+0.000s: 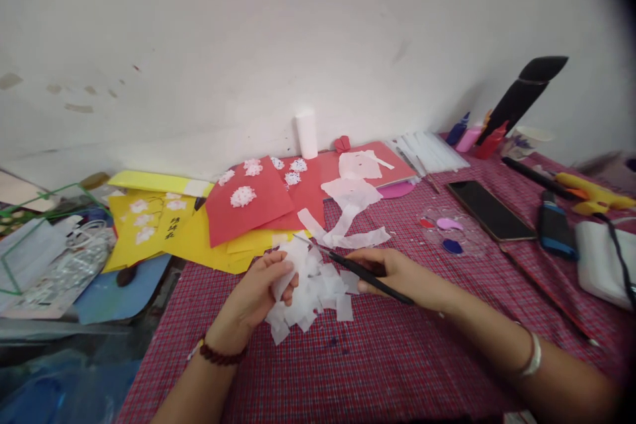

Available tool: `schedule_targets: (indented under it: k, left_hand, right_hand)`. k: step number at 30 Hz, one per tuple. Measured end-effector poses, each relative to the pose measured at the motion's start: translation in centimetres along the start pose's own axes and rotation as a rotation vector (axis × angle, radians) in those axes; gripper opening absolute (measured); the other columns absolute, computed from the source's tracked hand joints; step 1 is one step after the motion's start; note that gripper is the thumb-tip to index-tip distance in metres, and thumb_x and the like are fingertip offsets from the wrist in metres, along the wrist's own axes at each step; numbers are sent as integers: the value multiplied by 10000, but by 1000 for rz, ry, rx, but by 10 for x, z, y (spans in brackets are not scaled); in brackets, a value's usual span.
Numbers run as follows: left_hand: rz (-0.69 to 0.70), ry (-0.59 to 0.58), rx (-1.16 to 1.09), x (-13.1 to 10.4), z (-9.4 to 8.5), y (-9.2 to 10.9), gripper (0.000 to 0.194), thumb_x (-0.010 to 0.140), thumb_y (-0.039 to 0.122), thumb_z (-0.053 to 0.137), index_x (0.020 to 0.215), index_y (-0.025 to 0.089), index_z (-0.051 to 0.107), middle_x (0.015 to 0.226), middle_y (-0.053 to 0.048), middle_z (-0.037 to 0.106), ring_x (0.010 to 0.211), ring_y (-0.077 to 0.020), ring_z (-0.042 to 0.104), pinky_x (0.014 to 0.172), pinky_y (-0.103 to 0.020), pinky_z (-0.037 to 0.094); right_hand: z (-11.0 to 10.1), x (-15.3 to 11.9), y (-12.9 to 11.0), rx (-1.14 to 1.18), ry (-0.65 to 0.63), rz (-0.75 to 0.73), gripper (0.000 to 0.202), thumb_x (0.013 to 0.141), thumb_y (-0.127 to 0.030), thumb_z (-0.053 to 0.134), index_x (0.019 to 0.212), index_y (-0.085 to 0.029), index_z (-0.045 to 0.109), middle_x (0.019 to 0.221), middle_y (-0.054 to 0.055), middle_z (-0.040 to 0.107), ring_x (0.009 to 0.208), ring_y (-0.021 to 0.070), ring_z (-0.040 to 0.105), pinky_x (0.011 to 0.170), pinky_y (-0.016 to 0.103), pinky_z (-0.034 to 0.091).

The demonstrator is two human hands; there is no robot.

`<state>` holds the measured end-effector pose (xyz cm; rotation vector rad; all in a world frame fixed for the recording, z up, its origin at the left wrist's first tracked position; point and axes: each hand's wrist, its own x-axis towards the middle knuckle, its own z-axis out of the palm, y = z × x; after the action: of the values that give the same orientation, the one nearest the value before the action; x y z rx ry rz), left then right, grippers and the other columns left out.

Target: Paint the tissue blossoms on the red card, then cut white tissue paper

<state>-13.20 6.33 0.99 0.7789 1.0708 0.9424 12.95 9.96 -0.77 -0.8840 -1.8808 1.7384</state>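
Note:
My left hand (275, 275) is closed, with a thin white paper piece (281, 283) pinched between thumb and fingers. Beneath and beside it lies a loose heap of small white paper squares (322, 288) on the checked cloth. My right hand (385, 268) grips a slim black-handled tool (370, 276) with a thin, pointed metal tip; its exact kind is unclear. That tip reaches left over the heap, just above my left fingertips. Behind the heap are white paper strips (342, 228) and a larger torn white sheet (352, 192).
Red cards (268, 212) with white paper blossoms and yellow cards (149, 225) lie to the left. A white cup (307, 134) stands by the wall. On the right are a phone (491, 210), paint palette (460, 228), brush (551, 295), paint bottles (494, 139) and yellow glue gun (591, 192).

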Motion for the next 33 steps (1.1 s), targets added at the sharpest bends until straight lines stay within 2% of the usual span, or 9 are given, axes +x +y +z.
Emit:
schedule_targets:
  k: [2,5,7,10,13,20,23,29,33]
  left_hand:
    - [70,59,68,-1,-2,1,201,691,299,713,662,141,592,545,5,582,396,-71,451,417,-197,371]
    - [249,182,105,-5,-4,6,137,671,251,715,647,136,644,589,-8,624,509,-93,534,530,-204,426]
    - [343,278,77,-8,-6,11,96,663,232,709,683,140,688,638,-25,668,597,-121,587,601,-219,452]
    - [393,360,-42,-9,-7,15,148,634,214,724,772,162,729,769,-49,732,726,-174,646,691,-267,486]
    - [381,327,-104,-8,-5,13,186,629,195,731,813,169,739,827,-54,745,777,-189,659,735,-282,492]
    - [285,231,-64,-3,7,-1,140,654,197,746,785,154,723,731,-24,716,617,-129,600,612,-224,457]
    - [245,187,-10,0,6,-5,173,675,224,753,831,155,727,723,-19,707,612,-123,591,600,-213,450]
    - [254,130,91,4,-1,-12,196,734,272,737,913,191,737,846,-27,719,750,-148,617,701,-233,468]
    - [240,113,111,4,-2,-13,228,722,221,727,949,203,733,837,-12,713,720,-139,607,675,-227,468]
  right_hand:
    - [-1,-1,-1,22,-39,4,502,772,-420,700,1202,-188,585,1136,56,651,1026,232,603,905,379,470]
    - [-2,-5,-6,-37,-108,-28,525,791,-426,682,1232,-174,552,1128,73,634,1010,227,592,878,360,472]
    - [-3,-8,-12,-116,-152,-58,554,808,-432,661,1275,-173,516,1145,85,613,1014,228,577,870,355,470]
    - [-3,-12,-19,-184,-201,-60,564,820,-420,643,1303,-172,489,1165,93,597,1024,234,566,858,348,472]
    - [0,-11,-21,-228,-184,-37,556,794,-362,674,1283,-161,503,1150,97,607,1007,237,578,848,348,477]
    - [8,-6,-13,-206,-112,-44,568,747,-252,713,1275,-179,515,1174,73,621,1041,237,589,904,359,466]
    - [10,-5,-12,-189,-97,-33,549,737,-206,707,1256,-174,531,1129,64,636,996,223,599,864,339,479]
    - [11,-5,-11,-209,-74,-3,547,715,-248,746,1227,-175,569,1053,49,648,906,205,597,792,317,473]
    - [11,-4,-10,-132,-103,-7,555,730,-265,737,1244,-165,553,1048,52,645,900,198,590,770,302,467]
